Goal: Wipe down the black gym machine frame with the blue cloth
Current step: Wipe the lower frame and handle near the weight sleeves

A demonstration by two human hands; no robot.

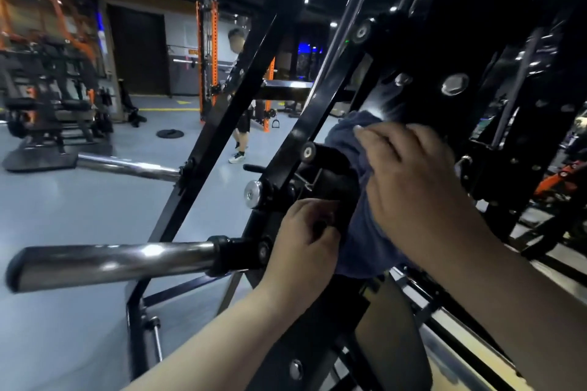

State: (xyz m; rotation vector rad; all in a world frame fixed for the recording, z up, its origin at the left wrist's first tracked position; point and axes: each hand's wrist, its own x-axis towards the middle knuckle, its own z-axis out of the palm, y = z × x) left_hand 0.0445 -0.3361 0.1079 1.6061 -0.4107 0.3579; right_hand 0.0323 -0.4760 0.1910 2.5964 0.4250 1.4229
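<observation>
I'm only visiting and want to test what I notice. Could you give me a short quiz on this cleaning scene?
1. Which hand presses the blue cloth against the black frame?
2. True or false: the left hand hangs free.
3. The chrome bar beside the left hand is: A) bare, B) wrapped in the cloth, C) held by a hand.
Key: 1. The right hand. 2. False; it grips a black part of the frame. 3. A.
</observation>
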